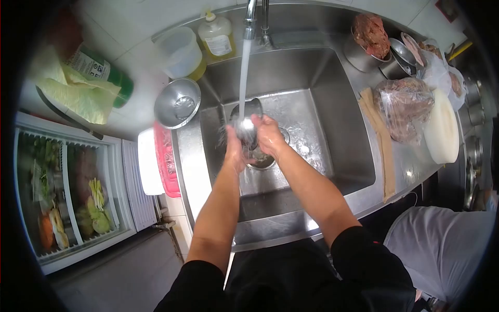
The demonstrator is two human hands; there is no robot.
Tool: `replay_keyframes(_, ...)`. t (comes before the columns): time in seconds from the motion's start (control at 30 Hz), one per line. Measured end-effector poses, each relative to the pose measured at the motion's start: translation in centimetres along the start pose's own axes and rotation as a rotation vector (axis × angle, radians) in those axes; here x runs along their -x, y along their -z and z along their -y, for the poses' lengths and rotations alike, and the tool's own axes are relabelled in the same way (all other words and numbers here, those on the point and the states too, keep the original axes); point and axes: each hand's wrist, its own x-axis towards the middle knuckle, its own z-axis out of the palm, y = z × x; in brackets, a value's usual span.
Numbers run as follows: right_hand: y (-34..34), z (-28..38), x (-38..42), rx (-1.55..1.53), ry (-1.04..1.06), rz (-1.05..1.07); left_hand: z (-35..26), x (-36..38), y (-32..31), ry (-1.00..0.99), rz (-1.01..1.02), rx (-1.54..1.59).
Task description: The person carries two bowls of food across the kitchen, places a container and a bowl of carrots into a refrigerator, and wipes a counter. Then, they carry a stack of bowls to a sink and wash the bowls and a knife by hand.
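Water pours from the faucet (249, 28) into the steel sink (343, 130), splashing between my two hands. My left hand (235, 147) is on the left side of a dark, shiny, rounded item (253, 107), its fingers partly blurred by spray. Curled against the item's other side is my right hand (270, 136), thumb towards the stream. I cannot tell what kind of thing the item is. Below my hands, the round drain (262, 164) partly shows.
Left of the sink stand a metal bowl (177, 103), a plastic tub (174, 52) and a yellow soap bottle (217, 39). Rightward are a pot of meat (370, 36), bagged meat (404, 106) and a white slab (442, 130). Another person's grey clothing (442, 244) appears lower right.
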Motion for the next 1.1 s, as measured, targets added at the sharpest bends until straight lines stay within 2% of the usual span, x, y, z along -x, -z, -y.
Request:
replay_keyframes(0.1, 3.7, -1.6, -2.5, -0.083, -0.081, -0.206, 1.0, -0.4, -0.2, -0.057, -0.063, 0.426)
replay_keyframes(0.13, 3.5, 0.8, -0.7, -0.005, -0.15, -0.298, 1.1, -1.5, 0.8, -0.064, -0.03, 0.437)
replay_keyframes(0.23, 5.2, 3.7, 0.8, 0.012, -0.271, -0.25, -0.2, -3.1, 2.2, -0.163, 0.025, 0.221)
replay_keyframes(0.27, 6.5, 3.3, 0.2, -0.059, -0.324, -0.201, -0.9, -2.0, 1.6, -0.143, -0.088, 0.189)
replay_keyframes(0.37, 6.8, 4.3, 1.2, 0.053, -0.304, -0.225, -2.8, -0.9, 1.5, -0.155, 0.013, 0.046)
replay_keyframes(0.4, 6.8, 4.2, 1.4, 0.153, -0.266, -0.23, -2.7, -0.7, 1.1, -0.224, -0.065, -0.036)
replay_keyframes(0.47, 6.5, 3.8, 1.5, 0.352, -0.192, -0.235, -2.3, -1.2, 1.6, -0.252, -0.072, -0.166)
replay_keyframes(0.57, 3.7, 4.2, 3.0, 0.796, 0.055, -0.185, -1.8, 1.0, 0.3, -0.327, -0.125, -0.327)
replay_keyframes(0.6, 4.3, 3.9, 2.1, 0.661, -0.035, -0.111, -1.2, 2.3, -0.5, -0.354, -0.153, -0.373)
replay_keyframes(0.7, 6.3, 5.0, 1.7, 0.256, -0.437, 0.035, -0.1, 4.3, -0.5, -0.574, -0.257, -0.928)
replay_keyframes(0.77, 9.6, 1.6, -0.1, 0.55, -0.435, -0.042, -0.8, 6.8, 0.3, -0.626, -0.184, -0.982)
replay_keyframes(0.83, 12.2, -1.3, -1.0, 0.873, -0.355, -0.018, -3.3, 12.8, -0.7, -0.638, -0.157, -1.057)
replay_keyframes(0.9, 14.4, -4.0, -1.0, 1.116, -0.351, -0.027, -4.7, 17.3, 0.5, -0.729, -0.128, -1.118)
replay_keyframes(0.97, 15.5, -6.3, -1.1, 1.286, -0.419, -0.048, -5.2, 20.3, 2.4, -0.848, -0.135, -1.282)
replay_keyframes(1.0, 15.5, -7.0, -1.0, 1.483, -0.379, 0.004, -4.7, 20.8, 3.7, -0.926, -0.158, -1.417)
replay_keyframes(1.07, 14.7, -7.2, -0.1, 1.494, -0.369, 0.032, -3.3, 21.0, 6.3, -1.076, -0.213, -1.683)
replay_keyframes(1.1, 14.1, -7.3, 0.3, 1.501, -0.362, 0.05, -2.6, 20.8, 7.4, -1.127, -0.218, -1.695)
